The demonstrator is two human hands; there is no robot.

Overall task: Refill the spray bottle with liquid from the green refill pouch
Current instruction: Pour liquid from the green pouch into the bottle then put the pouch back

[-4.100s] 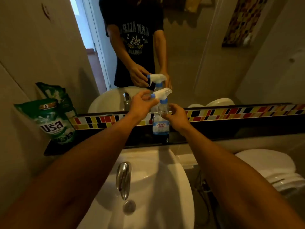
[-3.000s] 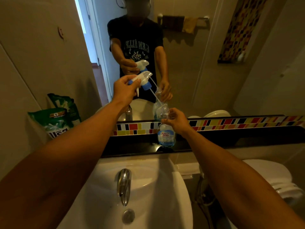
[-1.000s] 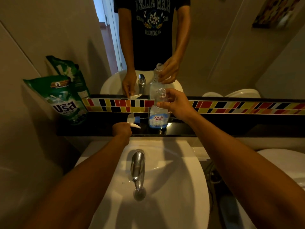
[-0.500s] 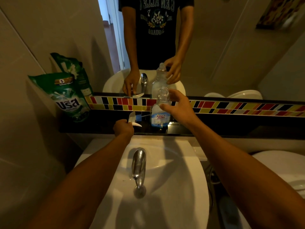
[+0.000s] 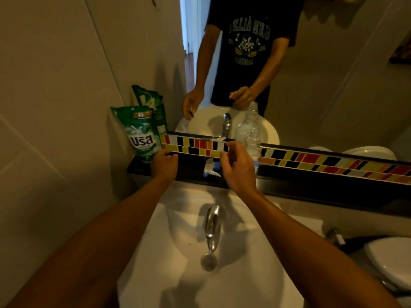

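The green refill pouch [image 5: 141, 135] stands upright at the left end of the black shelf [image 5: 311, 181], against the wall. My left hand [image 5: 164, 165] is right beside the pouch's lower right corner, fingers loosely curled and holding nothing. The clear spray bottle [image 5: 253, 143] stands on the shelf with its neck uncapped. My right hand [image 5: 238, 167] hovers just left of and in front of it, apart from it, fingers bent and empty. The white spray head [image 5: 210, 168] lies on the shelf between my hands.
A white sink [image 5: 244, 274] with a chrome faucet [image 5: 212, 227] lies below the shelf. A mirror above the coloured tile strip [image 5: 333, 162] repeats the scene. A white toilet [image 5: 391, 263] is at the right, and a tiled wall closes the left side.
My left hand let go of the spray head, left it on the shelf and moved left to the pouch. My right hand released the bottle's neck and drew back to the left.
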